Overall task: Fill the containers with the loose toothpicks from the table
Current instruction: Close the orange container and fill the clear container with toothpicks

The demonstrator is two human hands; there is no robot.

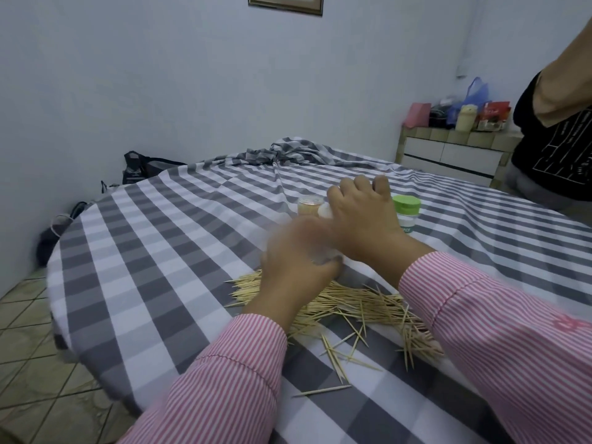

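Note:
A heap of loose toothpicks (352, 310) lies on the checked cloth near the front of the table. My left hand (298, 261) is blurred above the heap's far edge, its fingers curled round a clear container (323, 259). My right hand (362, 216) reaches just beyond it, knuckles up, fingers bent down over a white lid (324, 212). Behind that lid stands a small clear container (307, 205) full of toothpicks. A container with a green lid (407, 208) stands upright right of my right hand.
The grey and white checked cloth (160, 251) covers the round table and bunches up at the far side. Another person in a black shirt (554, 145) stands at the right edge. A low cabinet (455, 152) with clutter is behind.

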